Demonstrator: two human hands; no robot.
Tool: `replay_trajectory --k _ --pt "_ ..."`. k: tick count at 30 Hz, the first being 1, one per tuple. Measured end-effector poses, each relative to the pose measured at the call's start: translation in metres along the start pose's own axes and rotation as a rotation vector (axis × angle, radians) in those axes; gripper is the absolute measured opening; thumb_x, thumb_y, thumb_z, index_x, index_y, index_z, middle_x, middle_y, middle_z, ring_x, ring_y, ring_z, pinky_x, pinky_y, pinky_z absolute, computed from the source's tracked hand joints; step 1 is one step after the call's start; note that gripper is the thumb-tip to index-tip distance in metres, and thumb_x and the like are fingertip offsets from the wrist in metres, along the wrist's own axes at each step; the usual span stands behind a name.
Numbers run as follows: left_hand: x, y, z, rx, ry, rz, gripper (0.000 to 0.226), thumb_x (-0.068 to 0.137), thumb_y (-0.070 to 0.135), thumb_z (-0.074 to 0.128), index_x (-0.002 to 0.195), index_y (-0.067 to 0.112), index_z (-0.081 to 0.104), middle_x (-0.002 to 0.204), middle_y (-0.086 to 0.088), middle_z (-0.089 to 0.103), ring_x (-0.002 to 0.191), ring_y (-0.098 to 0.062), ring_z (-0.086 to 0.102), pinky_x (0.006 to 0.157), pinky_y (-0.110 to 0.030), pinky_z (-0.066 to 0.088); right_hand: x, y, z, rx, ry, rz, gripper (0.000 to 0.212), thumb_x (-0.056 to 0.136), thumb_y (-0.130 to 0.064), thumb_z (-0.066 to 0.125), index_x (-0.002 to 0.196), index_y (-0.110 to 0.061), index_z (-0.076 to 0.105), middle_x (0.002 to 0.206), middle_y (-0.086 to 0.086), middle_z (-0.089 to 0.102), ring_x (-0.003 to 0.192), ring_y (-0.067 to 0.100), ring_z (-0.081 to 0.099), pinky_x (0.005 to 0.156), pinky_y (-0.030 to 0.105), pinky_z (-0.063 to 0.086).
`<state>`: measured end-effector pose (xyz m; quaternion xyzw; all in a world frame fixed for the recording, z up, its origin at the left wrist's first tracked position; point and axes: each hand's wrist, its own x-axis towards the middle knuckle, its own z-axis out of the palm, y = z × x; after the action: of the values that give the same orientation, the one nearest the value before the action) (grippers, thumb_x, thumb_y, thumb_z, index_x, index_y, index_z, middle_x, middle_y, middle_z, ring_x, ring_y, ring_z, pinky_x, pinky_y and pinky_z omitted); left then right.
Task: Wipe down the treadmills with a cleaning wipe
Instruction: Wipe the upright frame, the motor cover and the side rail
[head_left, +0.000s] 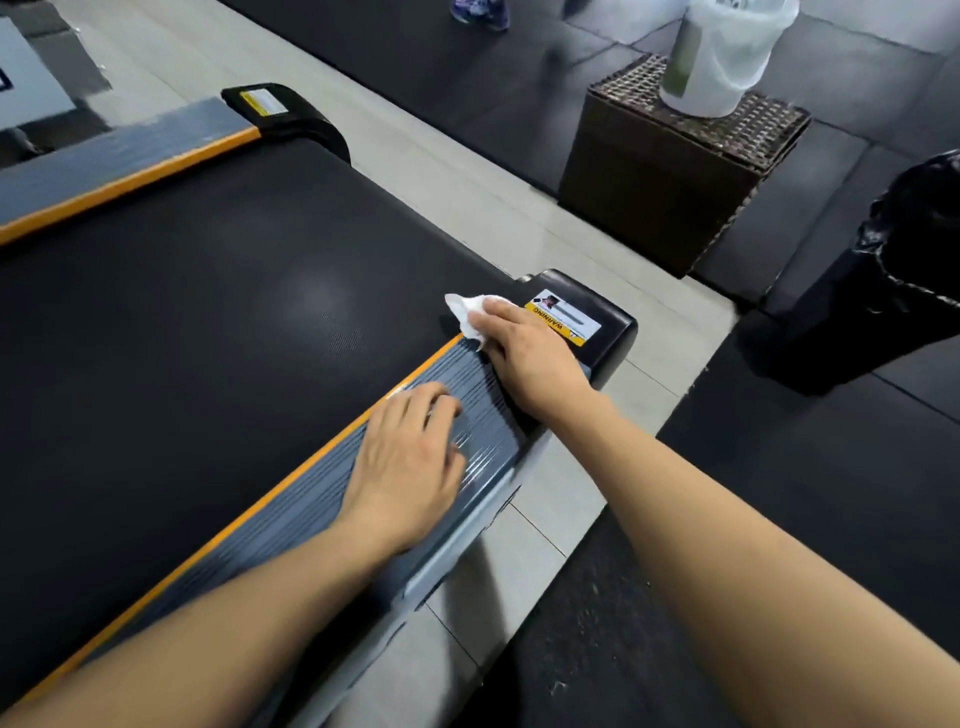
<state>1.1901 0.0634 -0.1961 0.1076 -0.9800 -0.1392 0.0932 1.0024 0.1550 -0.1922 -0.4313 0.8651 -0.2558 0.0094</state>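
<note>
Two hands rest on a treadmill's (208, 312) grey side rail (311, 499). At the rail's far end, the right hand (524, 353) presses a white wipe (470, 312) flat, wipe peeking beyond its fingertips. Nearer along the rail, the left hand (410, 462) lies flat, empty. Rail's length runs back toward the person.

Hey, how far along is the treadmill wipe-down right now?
Done: cannot tell; no surface shows a clear wiped mark. In hand: the right hand presses a white cleaning wipe at the far end of the grey ribbed side rail, beside the black end cap with the yellow warning label, while the left hand rests flat on that rail. Left, likely: the black running belt and the opposite grey rail.
</note>
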Motion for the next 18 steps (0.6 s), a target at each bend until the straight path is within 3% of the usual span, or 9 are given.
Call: replay_trajectory --k 3,6,9,12,15,18 --pt "0.027 0.002 0.004 0.006 -0.022 0.035 0.041 0.085 0.025 0.041 0.119 0.012 0.060 0.128 -0.006 0.056 0.118 -0.028 0.053 0.103 -0.041 0.040 0.008 0.000 0.001 0.027 0.013 -0.051 0.034 0.087 0.000 0.055 0.118 -0.005 0.068 0.117 0.010 0.065 0.112 0.027 0.057 0.095 0.027 0.039" --pt "0.056 0.003 0.006 -0.007 -0.025 0.063 0.041 0.085 0.025 0.045 0.118 0.007 0.061 0.126 -0.012 0.058 0.116 -0.032 0.055 0.104 -0.041 0.039 -0.003 -0.005 -0.009 0.142 -0.007 -0.128 0.042 0.089 -0.016 0.043 0.121 -0.008 0.069 0.124 0.009 0.068 0.117 0.023 0.058 0.102 0.021 0.036" --pt "0.068 0.003 0.012 -0.032 -0.013 0.072 0.045 0.090 0.024 0.051 0.127 0.000 0.061 0.135 -0.017 0.057 0.127 -0.034 0.054 0.112 -0.043 0.038 -0.002 0.009 -0.016 0.135 -0.083 -0.118 0.051 0.087 -0.024 0.033 0.119 -0.015 0.071 0.128 0.002 0.067 0.111 0.023 0.060 0.096 0.029 0.046" --pt "0.071 0.003 0.012 -0.085 -0.036 0.091 0.049 0.089 0.023 0.050 0.134 0.004 0.060 0.145 -0.013 0.052 0.137 -0.029 0.048 0.114 -0.041 0.037 0.016 0.024 -0.016 0.105 -0.123 -0.080 0.048 0.087 -0.027 0.032 0.115 -0.020 0.071 0.127 -0.005 0.066 0.104 0.022 0.059 0.092 0.027 0.047" --pt "0.077 0.000 0.012 -0.072 -0.077 0.090 0.051 0.089 0.026 0.049 0.136 0.007 0.059 0.147 -0.011 0.049 0.139 -0.028 0.046 0.113 -0.041 0.036 0.029 0.024 -0.020 0.113 -0.173 -0.035 0.034 0.085 -0.016 0.045 0.103 -0.019 0.073 0.113 -0.002 0.070 0.094 0.025 0.057 0.084 0.030 0.047" --pt "0.079 -0.003 0.013 -0.047 -0.103 0.086 0.050 0.091 0.025 0.049 0.137 0.008 0.059 0.148 -0.012 0.049 0.137 -0.031 0.048 0.115 -0.042 0.035 0.042 0.028 -0.038 0.170 -0.251 -0.009 0.035 0.083 -0.002 0.053 0.104 -0.020 0.074 0.106 0.000 0.072 0.098 0.024 0.058 0.087 0.038 0.047"
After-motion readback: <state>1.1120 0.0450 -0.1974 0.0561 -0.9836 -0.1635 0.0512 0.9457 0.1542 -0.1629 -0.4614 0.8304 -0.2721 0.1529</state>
